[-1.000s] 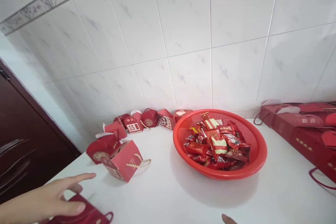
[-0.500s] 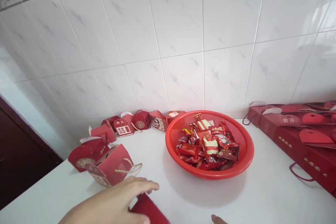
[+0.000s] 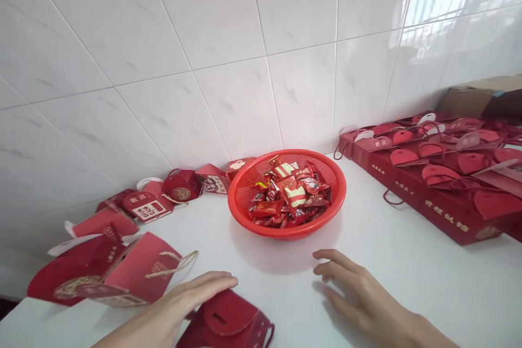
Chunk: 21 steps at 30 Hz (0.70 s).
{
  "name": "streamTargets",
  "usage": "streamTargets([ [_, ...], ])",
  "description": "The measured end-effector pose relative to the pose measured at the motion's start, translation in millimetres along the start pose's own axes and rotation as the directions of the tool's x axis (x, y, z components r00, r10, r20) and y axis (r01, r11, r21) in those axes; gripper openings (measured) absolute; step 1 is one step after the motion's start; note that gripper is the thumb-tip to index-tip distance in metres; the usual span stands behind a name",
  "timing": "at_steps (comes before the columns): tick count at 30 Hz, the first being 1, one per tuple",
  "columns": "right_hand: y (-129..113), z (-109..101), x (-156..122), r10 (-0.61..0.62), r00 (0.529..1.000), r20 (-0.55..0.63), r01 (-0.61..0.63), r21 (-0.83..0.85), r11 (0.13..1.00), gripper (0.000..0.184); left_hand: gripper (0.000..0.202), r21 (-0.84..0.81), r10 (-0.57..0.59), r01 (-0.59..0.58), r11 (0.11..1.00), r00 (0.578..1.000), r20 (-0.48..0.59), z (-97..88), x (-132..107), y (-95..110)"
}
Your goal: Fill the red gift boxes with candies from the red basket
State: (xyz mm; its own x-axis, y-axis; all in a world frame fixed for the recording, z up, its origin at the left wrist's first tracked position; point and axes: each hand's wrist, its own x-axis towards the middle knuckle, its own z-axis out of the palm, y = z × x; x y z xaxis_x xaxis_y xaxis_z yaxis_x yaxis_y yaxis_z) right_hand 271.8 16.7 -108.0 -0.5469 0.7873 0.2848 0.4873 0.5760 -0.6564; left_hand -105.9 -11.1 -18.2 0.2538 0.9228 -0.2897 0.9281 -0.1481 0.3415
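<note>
A dark red paper gift box (image 3: 228,318) with a rounded slotted flap and a cord handle is at the bottom centre of the head view, its near part cut off. My left hand (image 3: 196,296) holds it, fingers stretched along its far left side and the thumb mostly hidden. Right of it, my right hand (image 3: 350,288) hovers low over the table, fingers apart and curled a little, with nothing in it. Beyond both hands stands a red plastic basket (image 3: 240,223) full of wrapped candies (image 3: 287,196). Left of the box, a lighter red gift box (image 3: 142,269) with a rope handle lies tilted.
Several red gift boxes (image 3: 179,187) stand along the wall on the left. A large block of red boxes (image 3: 428,174) with raised flaps fills the right side, a cardboard box (image 3: 468,100) behind it. All rest on a white table (image 3: 293,293) against a tiled wall.
The view has swung to the right. More of the dark red box now shows, its flap side facing up. My right hand has come into view from the bottom edge.
</note>
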Motion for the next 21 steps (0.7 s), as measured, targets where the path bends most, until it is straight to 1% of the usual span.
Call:
streamTargets([
  [1,1,2,0,0.003,1.000,0.003,-0.003,0.006,1.000,0.023,0.074,-0.024,-0.004,0.005,1.000,0.999,0.037,-0.4,2,6],
  [2,1,4,0,-0.001,1.000,0.006,0.001,0.011,1.000,0.023,0.072,-0.045,-0.016,0.019,0.999,0.999,0.052,-0.9,4,13],
  [3,1,7,-1,-0.008,1.000,0.010,0.008,0.016,1.000,0.022,0.068,-0.068,-0.028,0.030,0.997,0.999,0.039,-1.3,7,19],
  [8,0,11,-2,-0.083,0.996,-0.038,0.084,0.023,0.996,0.024,0.042,-0.171,-0.028,0.009,0.985,0.993,-0.112,-0.9,18,48],
  [10,-1,10,-1,-0.136,0.988,-0.079,0.137,0.012,0.990,0.024,0.040,-0.207,-0.043,0.001,0.978,0.980,-0.197,1.1,22,57],
  [12,-4,9,-1,-0.189,0.976,-0.112,0.188,-0.021,0.982,0.026,0.042,-0.230,-0.054,-0.013,0.973,0.958,-0.282,5.0,26,62],
  [14,-10,8,1,-0.240,0.961,-0.139,0.233,-0.063,0.970,0.029,0.040,-0.259,-0.069,-0.023,0.965,0.938,-0.339,10.8,29,65],
  [17,-25,6,9,-0.326,0.934,-0.147,0.315,-0.094,0.944,0.032,0.029,-0.325,-0.080,-0.056,0.944,0.917,-0.390,20.2,31,69],
  [19,-36,4,19,-0.393,0.909,-0.136,0.382,-0.105,0.918,0.031,0.023,-0.349,-0.056,-0.102,0.932,0.908,-0.415,24.8,30,72],
  [21,-47,2,32,-0.456,0.885,-0.097,0.446,-0.108,0.888,0.028,0.019,-0.349,-0.019,-0.150,0.925,0.900,-0.435,27.3,29,76],
])
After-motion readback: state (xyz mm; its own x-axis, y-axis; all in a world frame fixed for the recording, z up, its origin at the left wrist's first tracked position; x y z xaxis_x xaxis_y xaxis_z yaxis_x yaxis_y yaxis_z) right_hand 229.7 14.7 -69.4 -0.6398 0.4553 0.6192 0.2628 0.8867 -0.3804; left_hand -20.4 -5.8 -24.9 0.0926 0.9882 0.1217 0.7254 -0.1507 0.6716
